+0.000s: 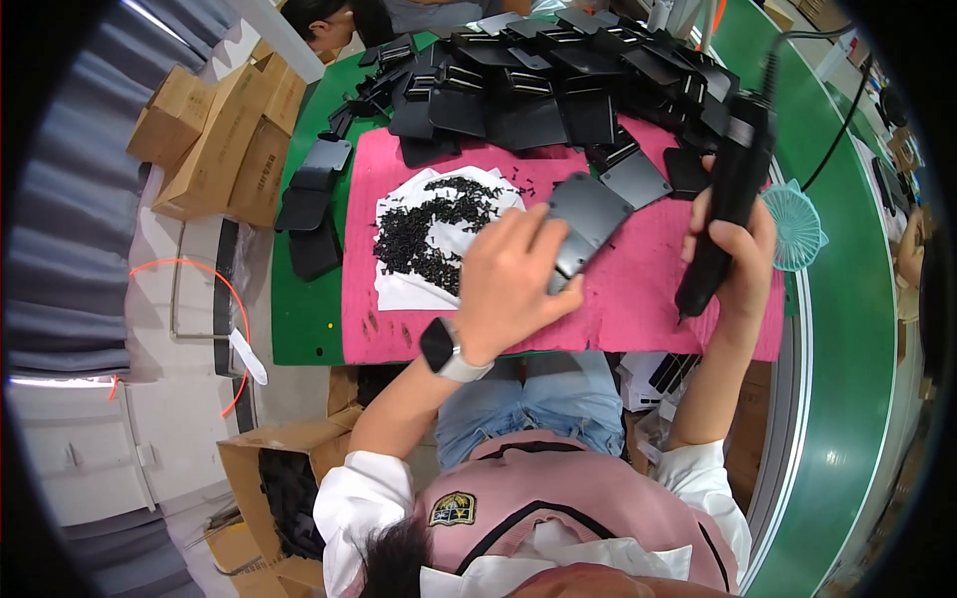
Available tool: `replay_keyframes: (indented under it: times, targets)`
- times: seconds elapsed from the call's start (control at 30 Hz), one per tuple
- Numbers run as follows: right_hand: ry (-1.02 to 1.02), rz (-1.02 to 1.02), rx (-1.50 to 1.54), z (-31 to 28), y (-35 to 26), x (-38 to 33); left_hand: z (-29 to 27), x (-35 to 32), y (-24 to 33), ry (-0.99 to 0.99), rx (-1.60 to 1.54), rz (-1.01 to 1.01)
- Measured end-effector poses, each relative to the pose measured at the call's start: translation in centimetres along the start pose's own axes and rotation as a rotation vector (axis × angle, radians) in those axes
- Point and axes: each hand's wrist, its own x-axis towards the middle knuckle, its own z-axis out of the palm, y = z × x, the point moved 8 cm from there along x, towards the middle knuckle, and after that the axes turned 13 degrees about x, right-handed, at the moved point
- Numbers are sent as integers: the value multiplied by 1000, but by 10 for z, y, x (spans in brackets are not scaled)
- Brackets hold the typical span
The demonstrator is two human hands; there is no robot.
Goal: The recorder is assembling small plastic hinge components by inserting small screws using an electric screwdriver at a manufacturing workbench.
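My right hand (pixel 739 249) is wrapped round a black corded electric screwdriver (pixel 733 189). The tool leans, its bit pointing down just above the pink mat near the front edge. At the mat's middle, my left hand (pixel 513 281) has its fingers and thumb about the lower left edge of a dark grey flat plate (pixel 594 217) with rounded corners; its fingertips partly cover that edge. Beside this hand, many small black screws (pixel 424 244) lie spread on a white cloth (pixel 399 296).
Black plates with brackets (pixel 518 115) are heaped along the table's far side, with more plates (pixel 307 204) at the left. A teal ribbed dish (pixel 797 227) stands right of the screwdriver. The pink mat (pixel 638 319) covers the green table. Cardboard boxes (pixel 224 149) stand left; another person (pixel 334 25) sits opposite.
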Motion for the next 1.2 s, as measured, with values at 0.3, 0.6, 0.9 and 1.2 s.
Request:
replay_keyframes:
  times: [0.3,0.6,0.9,1.2]
  targets:
    - [-260,26,94,70,-11,5,6,9,-45,-41,48,-6]
    - [-396,-7,92,113,-5,28,16,-7,-108,-97,172,-205]
    - [-608,-213,381,87,7,40,3,-6,-116,58,-90,-324]
    - [-674,-342,672,78,-7,32,17,3,-72,-76,-615,-303]
